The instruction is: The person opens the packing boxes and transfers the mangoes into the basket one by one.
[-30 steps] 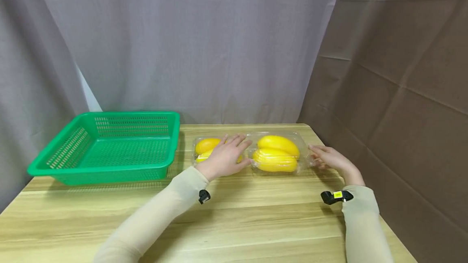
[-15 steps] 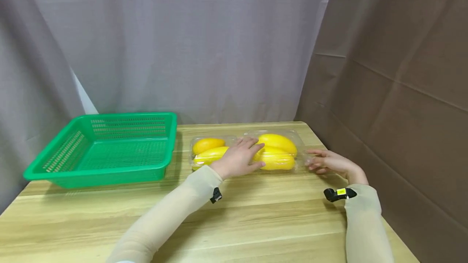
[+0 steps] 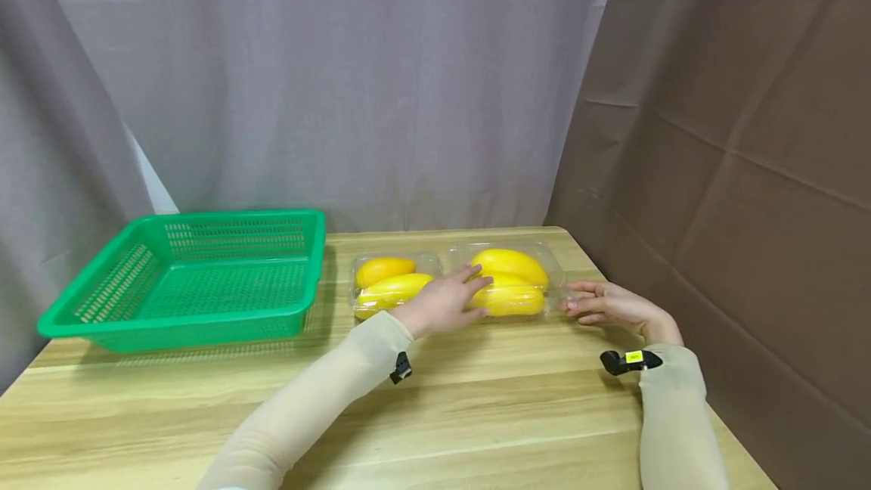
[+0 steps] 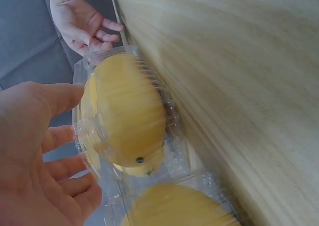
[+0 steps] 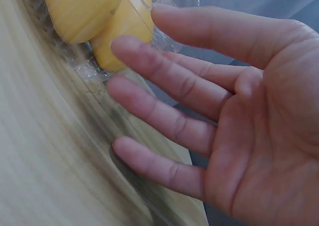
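Observation:
In the head view, two clear plastic boxes sit side by side toward the back of the table, each with yellow mangoes inside. My left hand (image 3: 445,304) reaches over the near left end of the right box (image 3: 556,278), overlapping its front mango (image 3: 509,298). In the left wrist view its thumb and fingers are spread along the box's side. At the opposite end is my right hand (image 3: 615,303), palm inward, fingertips right by the plastic; the right wrist view shows its fingers (image 5: 149,104) apart and nearly straight. Left of both hands, the left box (image 3: 437,265) stands untouched.
A green perforated basket (image 3: 309,278) stands on the left of the wooden table (image 3: 517,414). A grey curtain (image 3: 381,97) hangs behind the table, and a brown cloth wall (image 3: 735,195) runs along its right edge.
My left hand has moved right, off the left box to the right box's left end, uncovering the left box's mangoes. My right hand stays by the right end. The head view has shifted slightly.

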Demonstrator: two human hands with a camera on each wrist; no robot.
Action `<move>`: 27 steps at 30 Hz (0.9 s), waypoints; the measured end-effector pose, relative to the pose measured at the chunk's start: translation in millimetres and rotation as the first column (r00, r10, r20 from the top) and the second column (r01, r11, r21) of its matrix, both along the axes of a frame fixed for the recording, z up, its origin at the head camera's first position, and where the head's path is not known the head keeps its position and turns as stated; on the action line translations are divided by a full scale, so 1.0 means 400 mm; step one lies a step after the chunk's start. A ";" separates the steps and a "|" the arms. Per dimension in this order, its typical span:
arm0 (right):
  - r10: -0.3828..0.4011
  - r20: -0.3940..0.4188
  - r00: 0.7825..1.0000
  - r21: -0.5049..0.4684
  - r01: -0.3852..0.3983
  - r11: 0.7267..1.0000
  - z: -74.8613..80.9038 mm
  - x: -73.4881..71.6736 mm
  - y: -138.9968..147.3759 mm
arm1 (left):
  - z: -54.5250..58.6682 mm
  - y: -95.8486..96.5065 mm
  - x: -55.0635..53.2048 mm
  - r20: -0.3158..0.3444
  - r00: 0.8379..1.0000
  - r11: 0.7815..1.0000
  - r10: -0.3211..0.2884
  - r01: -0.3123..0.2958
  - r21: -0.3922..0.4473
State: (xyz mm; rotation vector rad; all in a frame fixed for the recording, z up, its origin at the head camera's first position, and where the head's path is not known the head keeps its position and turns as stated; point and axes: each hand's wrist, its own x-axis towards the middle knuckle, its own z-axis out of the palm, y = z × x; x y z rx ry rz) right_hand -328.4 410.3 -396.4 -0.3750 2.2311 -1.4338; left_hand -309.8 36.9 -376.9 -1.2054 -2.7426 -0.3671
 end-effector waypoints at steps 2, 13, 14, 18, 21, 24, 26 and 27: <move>0.009 -0.001 1.000 -0.016 -0.009 1.000 -0.004 -0.001 0.000 | -0.002 -0.002 -0.002 0.000 1.000 1.000 -0.005 0.005 0.002; 0.062 -0.015 0.998 -0.094 -0.063 0.994 -0.001 0.000 0.010 | -0.008 -0.013 -0.011 -0.057 0.998 0.998 -0.040 0.042 0.040; 0.061 -0.011 0.998 -0.102 -0.061 0.993 -0.001 -0.002 0.010 | -0.010 -0.014 -0.011 -0.061 0.997 0.998 -0.039 0.041 0.042; 0.057 0.005 0.998 -0.128 -0.056 0.990 -0.002 -0.005 0.006 | -0.014 -0.021 -0.016 -0.075 0.996 0.997 -0.042 0.046 0.054; 0.058 0.007 0.998 -0.125 -0.057 0.991 -0.006 -0.007 0.003 | -0.018 -0.027 -0.026 -0.081 0.995 0.996 -0.060 0.065 0.065; 0.044 0.011 0.999 -0.125 -0.043 0.991 -0.011 -0.010 0.000 | -0.020 -0.034 -0.033 -0.080 0.994 0.993 -0.081 0.087 0.081; 0.032 0.023 0.999 -0.144 -0.029 0.989 -0.014 -0.012 -0.002 | -0.022 -0.036 -0.036 -0.087 0.992 0.992 -0.087 0.094 0.085; 0.032 0.027 0.999 -0.158 -0.027 0.987 -0.015 -0.012 -0.003 | -0.023 -0.037 -0.035 -0.091 0.992 0.992 -0.087 0.095 0.087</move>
